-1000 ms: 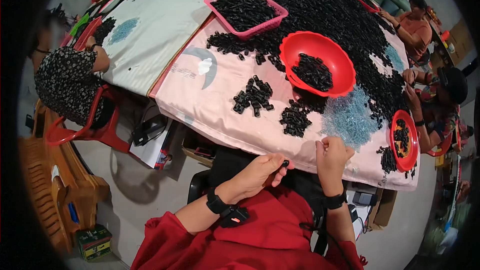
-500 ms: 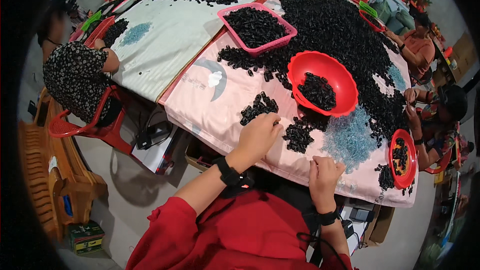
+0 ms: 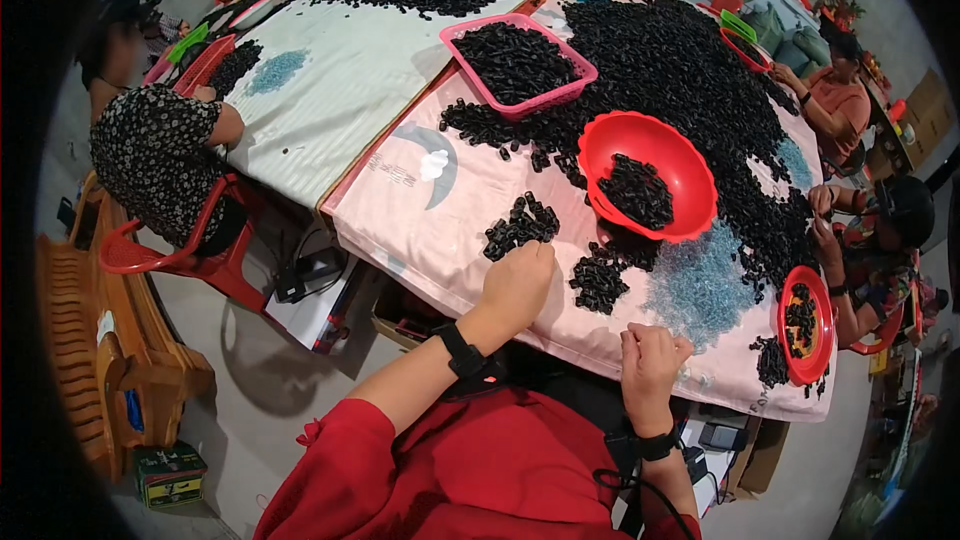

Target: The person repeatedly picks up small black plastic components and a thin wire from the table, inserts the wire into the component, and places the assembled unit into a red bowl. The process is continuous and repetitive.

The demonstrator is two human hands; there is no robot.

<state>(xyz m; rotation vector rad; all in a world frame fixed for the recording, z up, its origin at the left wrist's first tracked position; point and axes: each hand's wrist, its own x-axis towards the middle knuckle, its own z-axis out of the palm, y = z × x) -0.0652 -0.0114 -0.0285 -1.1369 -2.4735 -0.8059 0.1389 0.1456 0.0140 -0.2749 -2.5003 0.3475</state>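
My left hand (image 3: 517, 287) is closed just in front of a small pile of short black tube-like plastic pieces (image 3: 521, 226). Its fingertips face away, so what they hold, if anything, is hidden. To its right lies a second small black pile (image 3: 598, 283). My right hand (image 3: 650, 368) is at the table's near edge, fingers pressed together beside a heap of small clear-bluish pieces (image 3: 700, 285); anything in that pinch is too small to name. Beyond both hands, a red scalloped bowl (image 3: 690, 172) holds more black pieces.
A pink basket (image 3: 592, 77) of black pieces stands near a large black heap (image 3: 670, 60). At right is a red oval tray (image 3: 823, 325). The pink cloth (image 3: 450, 250) meets a white-covered table (image 3: 330, 120). Co-workers sit at left (image 3: 155, 155) and right (image 3: 870, 240).
My left hand has drawn back slightly from the small black pile, its knuckles turned more upward. My right hand stays in nearly the same place. The whole view has shifted a little.
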